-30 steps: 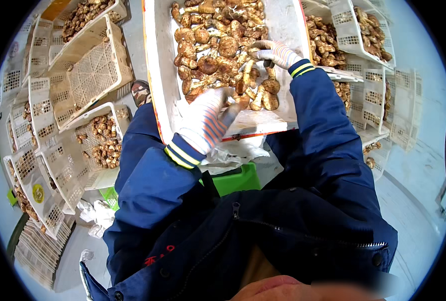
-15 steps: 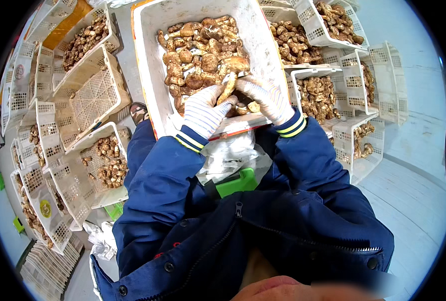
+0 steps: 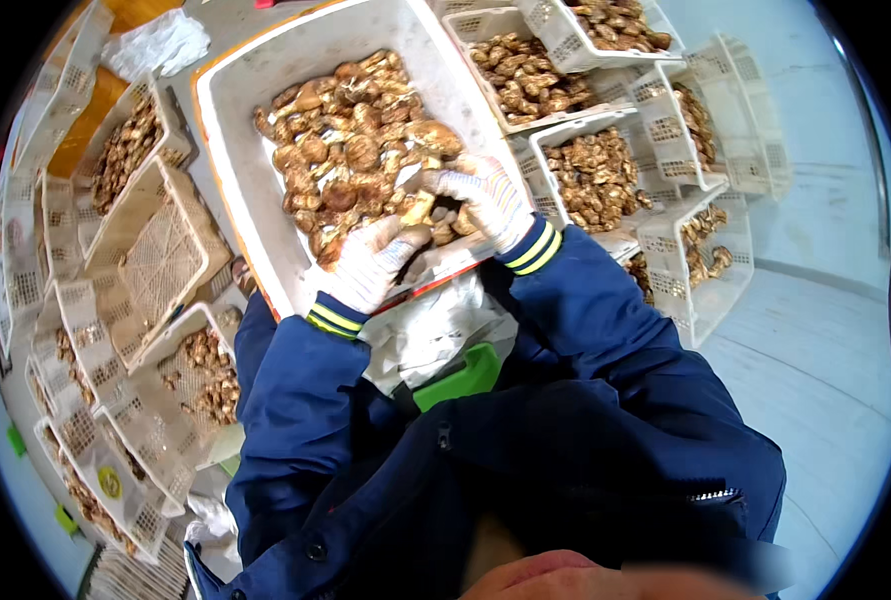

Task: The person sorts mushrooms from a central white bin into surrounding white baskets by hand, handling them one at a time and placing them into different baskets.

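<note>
A white foam box (image 3: 227, 130) in front of me holds many brown mushrooms (image 3: 337, 150) with thick pale stems. At its near side both my gloved hands are closed around one mushroom (image 3: 418, 207), whose pale yellowish stem shows between them. My left hand (image 3: 365, 265) grips its lower end, thumb towards the right. My right hand (image 3: 490, 200) pinches the upper end from the right, its fingertips partly hidden. Both gloves are white with thin stripes. More mushrooms lie right under the fingers.
White perforated crates stand on both sides. On the right, one crate (image 3: 540, 140) holds mushrooms beside several others. At left, a crate (image 3: 170, 245) shows its bare mesh bottom, and another holds mushrooms (image 3: 210, 370). White plastic (image 3: 435, 330) and a green object (image 3: 463, 378) lie between my legs.
My view has turned, so the box and crates sit tilted and further left. Both hands remain at the near side of the box; the held mushroom has been turned, its pale stem now showing.
</note>
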The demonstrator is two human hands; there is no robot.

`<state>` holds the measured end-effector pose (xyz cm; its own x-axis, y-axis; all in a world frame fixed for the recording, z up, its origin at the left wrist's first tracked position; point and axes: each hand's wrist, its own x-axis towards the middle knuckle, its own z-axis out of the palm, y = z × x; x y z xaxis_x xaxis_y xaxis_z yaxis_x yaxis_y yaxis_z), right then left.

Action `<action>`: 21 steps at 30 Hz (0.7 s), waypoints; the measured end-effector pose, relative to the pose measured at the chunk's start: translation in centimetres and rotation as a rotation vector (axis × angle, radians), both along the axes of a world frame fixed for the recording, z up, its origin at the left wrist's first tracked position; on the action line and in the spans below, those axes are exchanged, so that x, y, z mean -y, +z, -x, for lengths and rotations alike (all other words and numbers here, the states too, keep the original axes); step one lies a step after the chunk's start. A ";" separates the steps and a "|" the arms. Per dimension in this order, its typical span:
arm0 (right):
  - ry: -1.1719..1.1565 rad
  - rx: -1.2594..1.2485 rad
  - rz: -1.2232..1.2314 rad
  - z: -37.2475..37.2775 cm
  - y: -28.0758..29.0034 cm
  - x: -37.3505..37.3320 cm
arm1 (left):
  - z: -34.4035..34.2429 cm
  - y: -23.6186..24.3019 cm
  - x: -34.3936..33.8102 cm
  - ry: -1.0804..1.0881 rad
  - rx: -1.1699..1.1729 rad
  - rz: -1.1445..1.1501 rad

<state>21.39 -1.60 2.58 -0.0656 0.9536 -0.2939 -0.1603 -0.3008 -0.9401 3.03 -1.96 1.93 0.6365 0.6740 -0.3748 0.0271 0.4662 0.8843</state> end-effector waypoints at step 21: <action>-0.004 0.496 -0.081 -18.1 -2.3 -17.9 | 0.4 -2.4 -0.5 -0.178 -0.394 -0.586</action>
<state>39.47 16.30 0.24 0.0669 0.9745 -0.2142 0.3111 -0.2244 -0.9235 2.60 -1.49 -0.51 0.6474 0.7330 -0.2087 0.4268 -0.1218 0.8961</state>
